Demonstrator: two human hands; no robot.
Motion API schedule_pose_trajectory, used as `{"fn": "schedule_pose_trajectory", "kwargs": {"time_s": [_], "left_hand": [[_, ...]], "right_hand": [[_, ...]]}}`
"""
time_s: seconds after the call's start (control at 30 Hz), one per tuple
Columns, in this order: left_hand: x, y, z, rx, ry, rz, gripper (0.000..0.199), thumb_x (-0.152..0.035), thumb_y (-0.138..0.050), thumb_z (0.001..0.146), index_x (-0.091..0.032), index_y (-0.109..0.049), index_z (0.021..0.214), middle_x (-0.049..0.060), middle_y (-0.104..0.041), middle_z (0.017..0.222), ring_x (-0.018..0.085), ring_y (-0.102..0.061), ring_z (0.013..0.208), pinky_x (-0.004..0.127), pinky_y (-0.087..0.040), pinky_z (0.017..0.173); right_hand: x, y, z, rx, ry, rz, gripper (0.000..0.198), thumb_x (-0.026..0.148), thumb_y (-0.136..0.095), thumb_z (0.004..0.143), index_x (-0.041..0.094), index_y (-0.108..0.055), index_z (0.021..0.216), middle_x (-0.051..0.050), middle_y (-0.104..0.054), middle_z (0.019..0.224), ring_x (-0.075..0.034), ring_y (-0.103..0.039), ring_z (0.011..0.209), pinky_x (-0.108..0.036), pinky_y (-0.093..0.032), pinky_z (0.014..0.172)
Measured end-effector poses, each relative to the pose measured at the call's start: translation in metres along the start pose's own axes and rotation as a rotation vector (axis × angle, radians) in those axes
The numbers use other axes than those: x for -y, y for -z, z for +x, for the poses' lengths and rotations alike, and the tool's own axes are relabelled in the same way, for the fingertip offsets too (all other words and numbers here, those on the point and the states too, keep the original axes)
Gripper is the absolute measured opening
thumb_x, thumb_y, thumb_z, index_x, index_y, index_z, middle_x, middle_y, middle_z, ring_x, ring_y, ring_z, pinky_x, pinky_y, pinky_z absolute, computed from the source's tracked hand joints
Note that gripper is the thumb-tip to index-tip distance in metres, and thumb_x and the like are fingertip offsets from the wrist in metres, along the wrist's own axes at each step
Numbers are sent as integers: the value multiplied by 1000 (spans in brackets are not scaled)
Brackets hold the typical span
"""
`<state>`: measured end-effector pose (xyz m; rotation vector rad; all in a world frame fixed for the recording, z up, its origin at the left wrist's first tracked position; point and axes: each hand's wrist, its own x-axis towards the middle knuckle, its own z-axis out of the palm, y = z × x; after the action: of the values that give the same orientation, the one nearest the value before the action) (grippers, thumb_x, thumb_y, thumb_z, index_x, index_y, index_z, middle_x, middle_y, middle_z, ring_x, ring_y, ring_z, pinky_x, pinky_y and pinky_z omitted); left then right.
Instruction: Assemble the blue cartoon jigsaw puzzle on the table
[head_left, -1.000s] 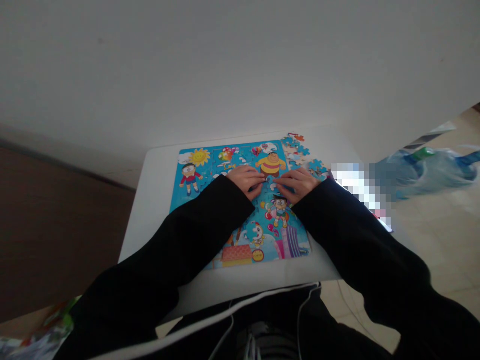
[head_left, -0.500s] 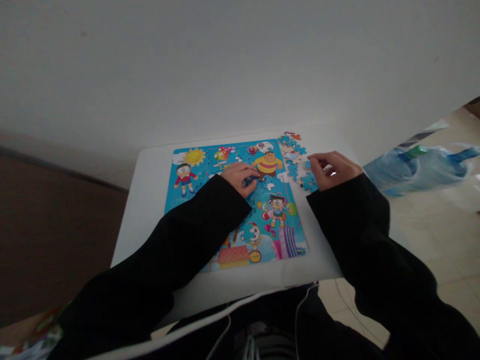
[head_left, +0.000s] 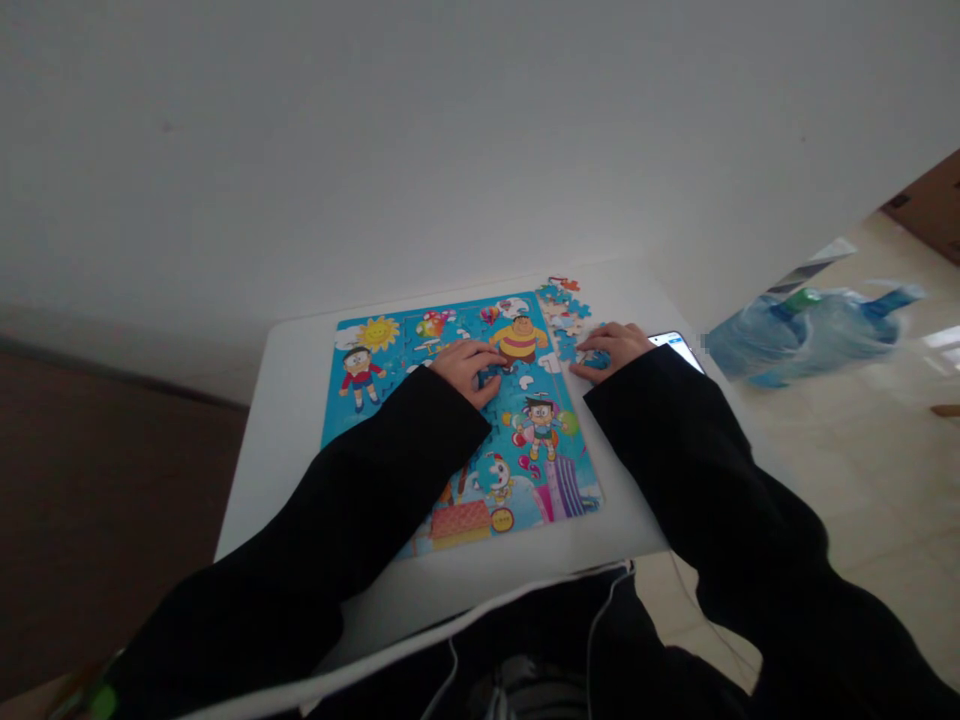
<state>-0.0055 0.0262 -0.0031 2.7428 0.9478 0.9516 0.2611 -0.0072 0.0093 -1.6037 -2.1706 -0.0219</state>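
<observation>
A blue cartoon jigsaw puzzle [head_left: 450, 520] lies flat on a small white table [head_left: 262, 450]. On the puzzle's middle rests my left hand [head_left: 468, 370], palm down, its thumb and fingers bent but apart. Beside the puzzle's upper right edge is a pile of loose puzzle pieces [head_left: 566, 305]. My right hand [head_left: 613, 352] reaches over the near end of this pile, fingertips at the pieces, thumb and fingers spread apart. Part of the puzzle is hidden under my left hand and sleeve.
A phone [head_left: 675, 348] with a lit screen lies partly behind my right sleeve. A pale wall [head_left: 450, 150] rises behind the table. Large clear blue plastic bottles [head_left: 817, 335] stand on the tiled floor at right. A white cable [head_left: 405, 645] crosses in front of me.
My right hand has moved left and slightly down over the loose pieces, its fingers spreading from a pinch. The phone has come into sight. My left hand stays on the puzzle; the view has shifted slightly.
</observation>
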Motion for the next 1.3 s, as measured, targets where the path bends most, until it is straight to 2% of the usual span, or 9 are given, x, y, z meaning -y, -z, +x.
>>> {"fn": "schedule_pose_trajectory", "kwargs": {"time_s": [0.13,0.3,0.5,0.6,0.7,0.87,1.0,1.1,1.3], "left_hand": [[-1,-1,-1,-7,10,-4,24,-27,-52,73,-17,-67,88,7,-66,90,19,-61,81,33,-49,76],[-1,-1,0,-24,24,7,24,-28,-51,74,-16,-67,86,7,-67,88,19,-62,80,34,-50,75],[-3,2,1,5,63,26,25,-28,-51,74,-15,-67,87,7,-67,90,19,-62,82,34,-49,77],[-3,2,1,15,61,35,25,-28,-51,74,-16,-67,88,7,-67,90,19,-61,82,33,-49,77],[-2,2,1,-2,42,31,25,-29,-51,74,-15,-67,87,7,-67,89,19,-62,80,33,-50,76],[-3,3,2,-10,41,29,25,-28,-51,74,-14,-68,86,8,-67,89,19,-62,80,33,-50,76],[-5,4,2,23,75,26,24,-28,-51,74,-15,-67,87,7,-67,90,19,-62,82,34,-49,77],[-4,3,2,46,92,26,24,-28,-52,73,-16,-67,88,7,-67,91,19,-61,83,34,-49,79],[-2,1,0,7,66,20,25,-29,-52,73,-16,-67,88,7,-67,91,19,-61,82,34,-50,78]], "right_hand": [[7,6,1,13,-34,-41,28,40,-61,71,19,-71,87,-7,-67,88,-21,-59,75,-35,-48,75],[21,17,1,-19,-66,-23,35,41,-53,75,18,-69,96,-6,-68,82,-17,-60,73,-29,-48,68],[8,34,3,-74,-144,-76,37,44,-51,76,20,-68,98,-5,-69,89,-18,-62,75,-30,-49,70],[-4,32,3,3,-182,-136,36,45,-52,76,21,-69,98,-4,-69,87,-18,-62,73,-31,-49,69],[-10,25,3,101,-152,-206,36,43,-54,76,20,-68,100,-6,-69,89,-21,-62,79,-33,-48,74],[-12,31,0,89,-99,-119,37,49,-62,69,24,-70,96,-6,-67,92,-21,-60,80,-34,-49,74],[-12,41,-4,175,-49,-79,38,52,-68,61,28,-71,91,-4,-65,94,-22,-58,80,-35,-49,71],[-13,41,-6,220,-9,-83,39,52,-67,62,28,-71,92,-4,-65,95,-23,-57,81,-36,-48,75],[-17,38,-3,285,-26,-78,36,49,-67,64,29,-70,94,-3,-64,96,-22,-58,83,-35,-47,77]]}}
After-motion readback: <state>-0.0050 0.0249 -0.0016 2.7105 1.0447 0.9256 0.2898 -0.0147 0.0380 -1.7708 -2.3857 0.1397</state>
